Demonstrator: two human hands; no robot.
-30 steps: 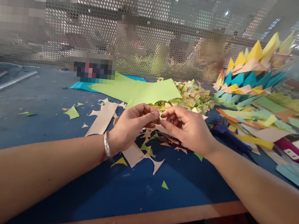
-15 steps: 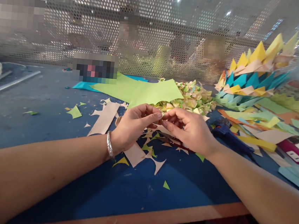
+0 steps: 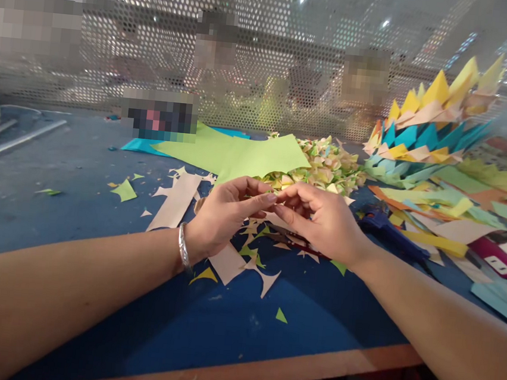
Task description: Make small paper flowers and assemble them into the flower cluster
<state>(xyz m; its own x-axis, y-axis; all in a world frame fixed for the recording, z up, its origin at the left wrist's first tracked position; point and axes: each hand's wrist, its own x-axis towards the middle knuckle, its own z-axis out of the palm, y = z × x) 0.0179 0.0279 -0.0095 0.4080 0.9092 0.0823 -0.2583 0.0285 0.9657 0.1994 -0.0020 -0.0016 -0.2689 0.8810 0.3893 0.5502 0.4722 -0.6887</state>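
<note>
My left hand [image 3: 228,211], with a silver bracelet at the wrist, meets my right hand [image 3: 317,220] at the fingertips near the middle of the view. Both are pinched closed; whatever lies between the fingers is too small and hidden to make out. Behind them spreads a large light green paper sheet [image 3: 239,153], beside a pile of small folded pale and green paper pieces [image 3: 332,165]. A pale pink paper strip [image 3: 176,201] lies left of my left hand. Under and in front of the hands are cut scraps [image 3: 267,282] and partly hidden dark scissors.
At the right stands a tiered, spiky paper construction [image 3: 429,135] in yellow, pink and blue. Near it lie a blue glue gun [image 3: 393,233], coloured paper strips [image 3: 437,240] and a magenta tool [image 3: 498,258]. A perforated metal screen [image 3: 160,43] rises behind the blue table [image 3: 142,317].
My left fingertips have shifted very slightly right, toward my right hand. The view has moved a little; otherwise the hands keep the same pose.
</note>
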